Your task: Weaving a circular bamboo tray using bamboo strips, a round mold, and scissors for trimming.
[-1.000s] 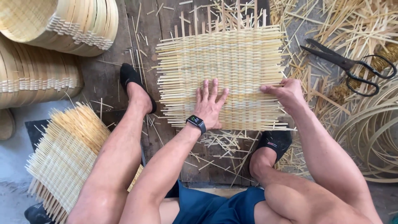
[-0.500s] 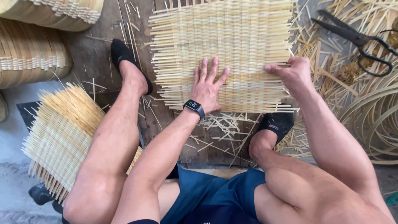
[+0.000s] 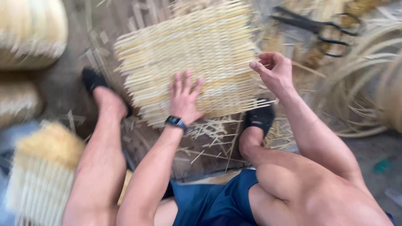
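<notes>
I see black scissors (image 3: 322, 29) upper right, coiled strips (image 3: 368, 92) below them, stacked baskets (image 3: 29, 37) far left of the scissors

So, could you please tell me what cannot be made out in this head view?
- Flat woven mat of pale bamboo strips: weave blurred by camera motion; part hidden under the left hand.
- Right hand at the mat's right edge: whether it pinches a strip is unclear.
- Black scissors: blurred.
- Stacked pale woven baskets: cut off by the left edge.

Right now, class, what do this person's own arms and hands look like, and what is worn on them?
Both arms are bare, with no sleeves or gloves. The left hand has a dark wristwatch strapped at its wrist. The right hand wears nothing that shows; the fingers look bare of rings, though the picture is blurred.
</notes>
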